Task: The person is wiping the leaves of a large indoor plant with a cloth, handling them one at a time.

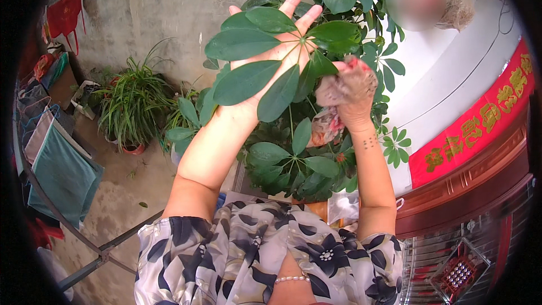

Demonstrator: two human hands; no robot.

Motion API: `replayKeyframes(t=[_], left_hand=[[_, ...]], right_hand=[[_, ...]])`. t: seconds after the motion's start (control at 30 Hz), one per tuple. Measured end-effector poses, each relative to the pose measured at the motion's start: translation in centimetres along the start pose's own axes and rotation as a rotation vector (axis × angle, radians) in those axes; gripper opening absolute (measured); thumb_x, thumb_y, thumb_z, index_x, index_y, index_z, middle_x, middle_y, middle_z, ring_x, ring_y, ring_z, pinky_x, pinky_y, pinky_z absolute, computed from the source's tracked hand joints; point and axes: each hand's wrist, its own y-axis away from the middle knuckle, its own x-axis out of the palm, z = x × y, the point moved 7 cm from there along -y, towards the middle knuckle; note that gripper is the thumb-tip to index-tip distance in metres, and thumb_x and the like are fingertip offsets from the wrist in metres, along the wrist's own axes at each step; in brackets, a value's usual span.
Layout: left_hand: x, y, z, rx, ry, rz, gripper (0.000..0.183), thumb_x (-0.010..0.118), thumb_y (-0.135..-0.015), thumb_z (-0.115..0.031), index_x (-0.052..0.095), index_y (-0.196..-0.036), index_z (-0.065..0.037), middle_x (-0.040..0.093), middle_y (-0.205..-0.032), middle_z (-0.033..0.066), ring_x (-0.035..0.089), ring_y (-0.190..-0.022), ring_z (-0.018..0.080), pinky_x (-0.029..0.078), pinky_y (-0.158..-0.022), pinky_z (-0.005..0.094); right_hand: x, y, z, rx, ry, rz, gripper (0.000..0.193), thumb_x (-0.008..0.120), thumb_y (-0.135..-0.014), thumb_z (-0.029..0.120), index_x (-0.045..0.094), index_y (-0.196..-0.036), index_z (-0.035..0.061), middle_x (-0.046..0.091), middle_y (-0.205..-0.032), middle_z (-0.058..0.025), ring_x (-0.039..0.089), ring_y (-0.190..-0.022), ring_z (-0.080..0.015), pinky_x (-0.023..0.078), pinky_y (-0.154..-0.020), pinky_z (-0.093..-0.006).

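Note:
My left hand (274, 54) is raised with its fingers spread behind a whorl of long green leaves (243, 82) on an umbrella plant (276, 161). The leaves lie across its palm and hide part of it. To the right, my right hand (359, 93) is closed around a crumpled, pale patterned cloth (332, 89) with reddish patches. That hand is at the tip of one leaf on the whorl's right side, and part of the cloth hangs below it. More of the plant's foliage stands behind and beneath both hands.
Potted spider plant (135, 101) stands on the concrete floor at left. Nearby, a teal cloth (65, 164) hangs by a metal rail (104, 254). At right are a red banner with gold characters (474, 127) and a dark red door frame (463, 195). A grey wall (152, 11) rises behind.

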Motion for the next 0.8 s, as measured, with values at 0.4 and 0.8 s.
replayKeyframes(t=[0.4,0.8], left_hand=[[0.7,-0.2,-0.2,0.085,0.194,0.077,0.079,0.032,-0.085,-0.067,0.018,-0.144,-0.016,0.015,-0.15,0.0101,0.02,-0.134,0.0388,0.005,-0.099,0.0735],[-1.7,-1.4,-1.5,0.208,0.316,0.138,0.073,0.04,-0.086,-0.06,0.034,-0.135,-0.006,0.025,-0.145,0.0185,0.026,-0.129,0.0424,0.024,-0.106,0.0546]], right_hand=[[-5.3,0.5,-0.5,0.047,-0.463,-0.216,0.034,0.063,-0.076,0.023,0.055,-0.106,0.0093,0.054,-0.1,-0.0077,0.053,-0.092,-0.0232,0.043,-0.084,-0.0394],[-2.1,1.4,11.0,-0.143,-0.992,0.016,0.046,0.067,-0.072,0.012,0.054,-0.115,0.003,0.052,-0.118,-0.0165,0.05,-0.111,-0.0317,0.036,-0.099,-0.037]])
